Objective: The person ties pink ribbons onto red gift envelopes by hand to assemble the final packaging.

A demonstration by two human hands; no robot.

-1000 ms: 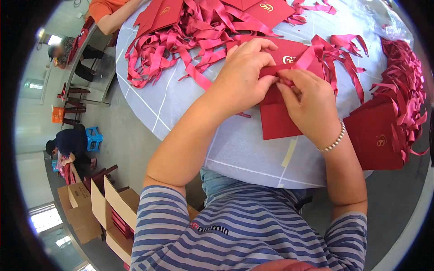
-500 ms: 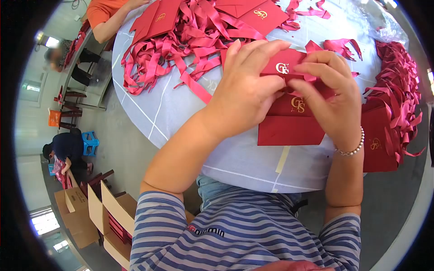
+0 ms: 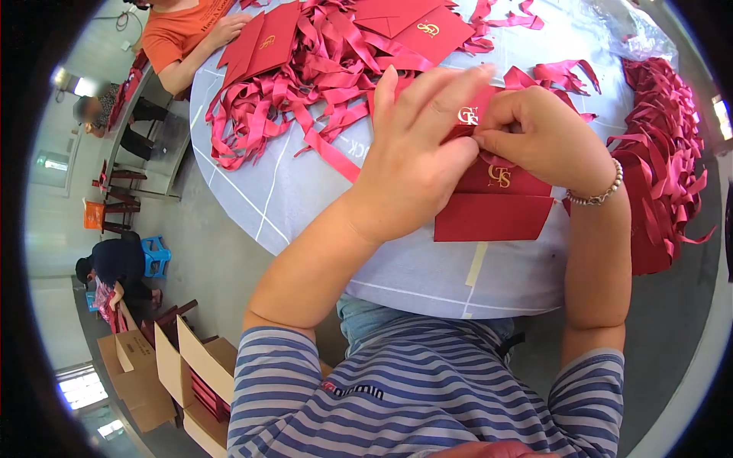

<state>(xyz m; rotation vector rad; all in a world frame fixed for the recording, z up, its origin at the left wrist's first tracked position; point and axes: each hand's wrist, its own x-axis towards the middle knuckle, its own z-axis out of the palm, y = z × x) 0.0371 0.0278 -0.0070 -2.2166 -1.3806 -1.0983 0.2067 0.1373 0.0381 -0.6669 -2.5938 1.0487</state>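
Observation:
Flat red gift bags with gold letters lie before me at the table's edge, the nearest red gift bag (image 3: 492, 217) with its lower flap toward me. My left hand (image 3: 412, 153) pinches a bag's upper edge between thumb and forefinger, its other fingers raised. Thumb and fingertips of my right hand (image 3: 538, 133) are closed at that same edge, touching the left fingertips. What lies in the right pinch is hidden; a bit of pink ribbon shows just below it. More red ribbon (image 3: 565, 72) lies behind the right hand.
A heap of ribbons (image 3: 259, 114) and bags (image 3: 263, 42) covers the table's far left. Beaded-looking stacked bags with ribbons (image 3: 664, 153) hang over the right edge. A co-worker in an orange shirt (image 3: 179, 34) sits across. Open cardboard boxes (image 3: 202, 374) stand at lower left.
My right hand has come in to the left, its open thumb and forefinger closing beside the left fingertips. The left hand stays at the bag's edge.

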